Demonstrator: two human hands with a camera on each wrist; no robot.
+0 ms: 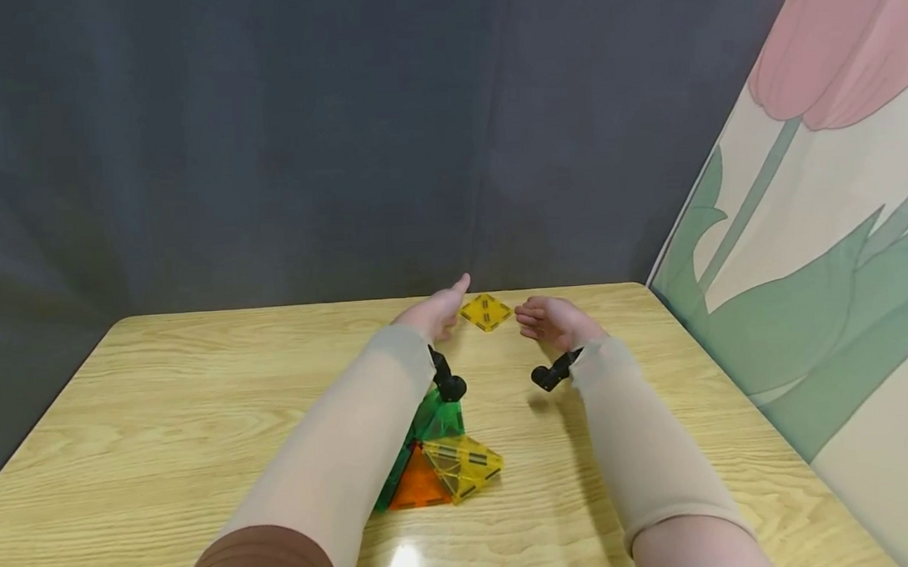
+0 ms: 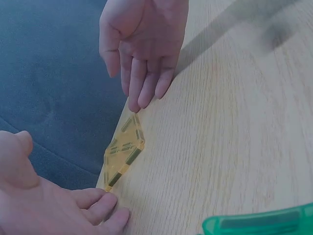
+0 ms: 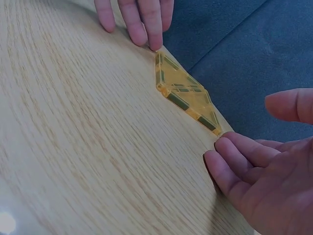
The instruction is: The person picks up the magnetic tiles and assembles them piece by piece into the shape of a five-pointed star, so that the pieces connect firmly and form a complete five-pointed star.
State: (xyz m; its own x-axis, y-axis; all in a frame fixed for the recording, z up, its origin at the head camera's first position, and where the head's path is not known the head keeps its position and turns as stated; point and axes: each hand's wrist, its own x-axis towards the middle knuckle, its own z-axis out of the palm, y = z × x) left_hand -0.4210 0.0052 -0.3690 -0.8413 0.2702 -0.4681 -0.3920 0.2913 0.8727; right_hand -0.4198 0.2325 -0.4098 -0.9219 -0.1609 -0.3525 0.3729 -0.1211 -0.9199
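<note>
Two yellow triangular magnetic tiles (image 1: 487,312) lie flat and edge to edge as a diamond at the table's far edge. My left hand (image 1: 436,311) is at the diamond's left corner, its fingertips at or very near that corner in the left wrist view. On the opposite side, the fingers of my right hand (image 1: 559,321) reach the right corner, palm facing inward. Both hands have extended fingers and raised thumbs, and neither grips the tiles. In the right wrist view, the yellow diamond (image 3: 183,90) spans the gap between the two hands.
Nearer on the wooden table (image 1: 204,426) sits a cluster of magnetic tiles: green (image 1: 445,419), orange (image 1: 418,485) and yellow (image 1: 468,465). My left forearm partly hides it. A dark curtain (image 1: 307,155) hangs behind the table, and a tulip-patterned wall covering (image 1: 823,304) borders the right side.
</note>
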